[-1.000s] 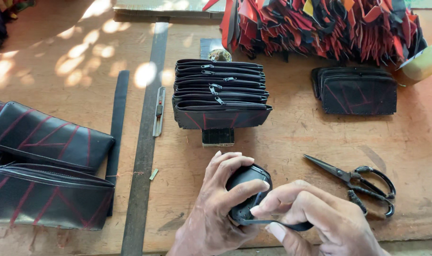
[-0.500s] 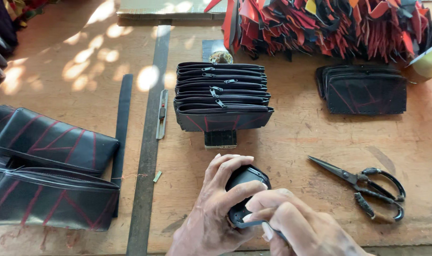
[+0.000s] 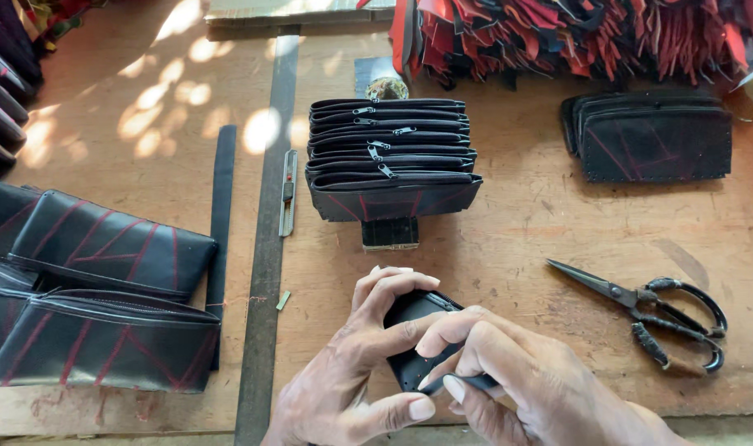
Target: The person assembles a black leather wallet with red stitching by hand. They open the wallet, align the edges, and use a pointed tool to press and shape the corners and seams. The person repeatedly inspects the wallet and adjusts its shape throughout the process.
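Observation:
Both my hands work on one small black pouch (image 3: 415, 312) near the front edge of the wooden table (image 3: 525, 239). My left hand (image 3: 356, 363) wraps around its left side, fingers curled over its top. My right hand (image 3: 525, 380) pinches its lower right edge, where a thin black strip sticks out. Most of the pouch is hidden by my fingers. Just beyond it stands a row of several black zipped pouches (image 3: 390, 157) with red stitching.
Black scissors (image 3: 653, 310) lie at the right. Larger black pouches with red lines (image 3: 104, 289) lie at the left. A metal ruler (image 3: 265, 248) and a craft knife (image 3: 288, 192) lie left of centre. A flat stack (image 3: 653, 136) and a red-black heap (image 3: 583, 33) sit at the back.
My hands have kept hold of the small pouch and shifted slightly; the right fingers have moved along its lower edge. The camera view has drifted a little.

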